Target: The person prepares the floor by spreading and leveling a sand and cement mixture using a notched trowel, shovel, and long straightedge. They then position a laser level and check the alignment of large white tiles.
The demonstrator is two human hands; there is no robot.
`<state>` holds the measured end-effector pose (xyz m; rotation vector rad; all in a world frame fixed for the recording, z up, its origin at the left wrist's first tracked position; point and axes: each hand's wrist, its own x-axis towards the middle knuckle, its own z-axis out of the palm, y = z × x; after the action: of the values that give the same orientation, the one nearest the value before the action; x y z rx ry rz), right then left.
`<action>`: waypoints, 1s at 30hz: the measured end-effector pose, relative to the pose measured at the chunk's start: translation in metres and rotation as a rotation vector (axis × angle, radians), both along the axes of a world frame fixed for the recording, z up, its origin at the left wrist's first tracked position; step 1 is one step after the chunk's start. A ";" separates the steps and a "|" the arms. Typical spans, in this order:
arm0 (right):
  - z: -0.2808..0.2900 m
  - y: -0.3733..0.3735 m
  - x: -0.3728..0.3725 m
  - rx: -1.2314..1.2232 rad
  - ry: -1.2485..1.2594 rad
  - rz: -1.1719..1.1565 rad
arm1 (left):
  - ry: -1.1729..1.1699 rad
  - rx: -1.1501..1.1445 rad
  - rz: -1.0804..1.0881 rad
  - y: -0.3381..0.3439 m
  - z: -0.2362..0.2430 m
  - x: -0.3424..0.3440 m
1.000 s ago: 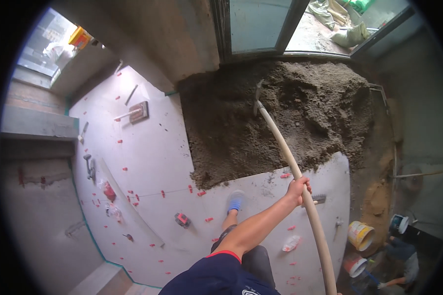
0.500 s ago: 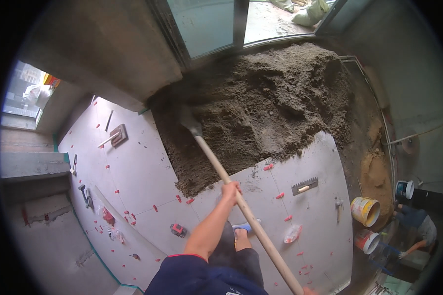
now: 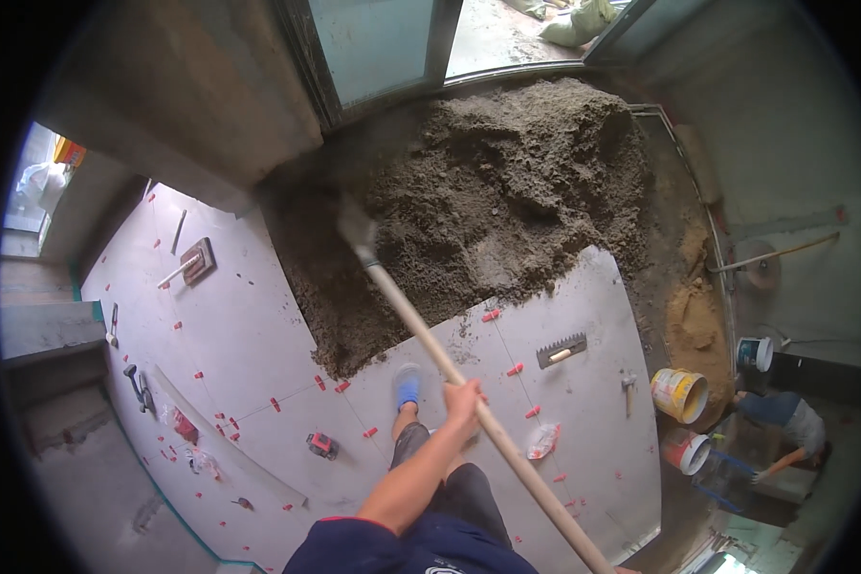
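My left hand (image 3: 464, 402) is closed round the middle of a long wooden shovel handle (image 3: 517, 464). The shovel's blade (image 3: 356, 228), smeared by motion, is at the dark left side of a large heap of damp grey-brown mortar mix (image 3: 526, 182). I cannot tell how deep the blade sits. The handle slants down to the lower right edge, where a skin-coloured sliver of my right hand (image 3: 628, 571) shows beside its end; its fingers are cut off. My blue-shod foot (image 3: 408, 386) stands on large pale floor tiles (image 3: 354, 430) by the heap.
Red tile-levelling clips (image 3: 275, 405) dot the joints. A notched trowel (image 3: 562, 351), a mallet (image 3: 629, 394), a float (image 3: 199, 263) and a red-black tool (image 3: 322, 445) lie on the tiles. Buckets (image 3: 677, 395) stand at right, near another person (image 3: 784, 426) bending over.
The shovel blade has shifted slightly left and up in the picture, my left hand slightly right and down. My blue-shod foot has come forward toward the heap. The whole view has shifted left.
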<state>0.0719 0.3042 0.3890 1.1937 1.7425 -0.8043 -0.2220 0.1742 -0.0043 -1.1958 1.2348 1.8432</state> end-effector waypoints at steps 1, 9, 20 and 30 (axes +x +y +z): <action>-0.006 0.001 -0.017 0.002 -0.110 0.114 | -0.043 -0.019 0.033 -0.018 -0.013 -0.008; 0.018 -0.025 -0.068 0.095 -0.266 0.157 | -0.202 -0.144 -0.073 -0.013 -0.030 0.009; 0.070 -0.075 -0.077 0.242 -0.270 0.018 | -0.202 0.020 -0.286 0.040 0.034 -0.005; 0.072 -0.001 -0.039 -0.003 -0.162 0.108 | -0.024 -0.096 -0.091 -0.023 0.040 0.037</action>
<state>0.0325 0.3028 0.4615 1.1207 1.6562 -0.6284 -0.1851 0.1517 0.0356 -1.1892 1.3555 1.7165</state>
